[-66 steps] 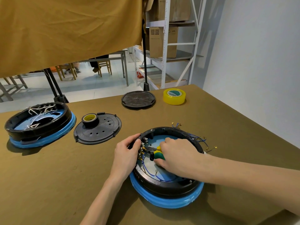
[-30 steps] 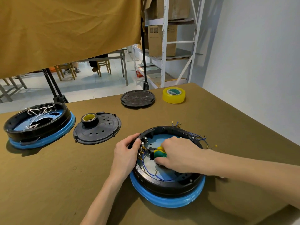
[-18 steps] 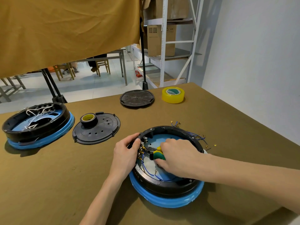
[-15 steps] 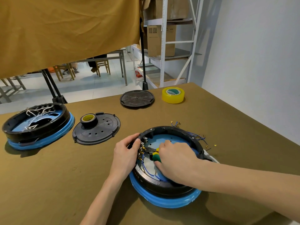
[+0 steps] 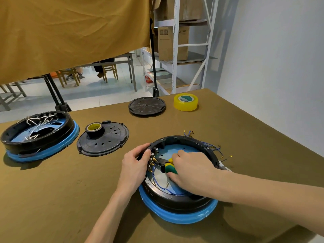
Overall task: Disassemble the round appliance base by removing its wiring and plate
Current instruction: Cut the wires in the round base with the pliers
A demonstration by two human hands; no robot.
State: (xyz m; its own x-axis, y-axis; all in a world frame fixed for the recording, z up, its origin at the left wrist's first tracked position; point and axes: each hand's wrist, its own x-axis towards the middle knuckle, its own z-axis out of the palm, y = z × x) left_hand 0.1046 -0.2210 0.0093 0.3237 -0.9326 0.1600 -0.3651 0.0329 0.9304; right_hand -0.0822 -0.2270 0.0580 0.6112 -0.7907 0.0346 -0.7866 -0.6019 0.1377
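Note:
The round appliance base [image 5: 177, 213], black with a blue ring, lies open in front of me. My left hand [image 5: 135, 168] grips its left rim beside a row of brass terminals [image 5: 152, 161]. My right hand [image 5: 192, 174] reaches inside, closed on pliers with green and yellow handles [image 5: 169, 167], their jaws pointing at the terminals. Blue wires [image 5: 160, 185] loop over the metal plate [image 5: 160, 179] inside. Loose blue wires [image 5: 213, 148] lie outside the far right rim.
A second base [image 5: 37, 135] with white wires sits at the far left. A black perforated cover [image 5: 105, 140] carries a roll of black tape [image 5: 94, 130]. Another black disc [image 5: 147, 106] and a yellow tape roll [image 5: 185, 102] lie at the table's far edge.
My right hand with the pliers has shifted slightly inside the base near the terminals. My left hand has kept its grip on the rim.

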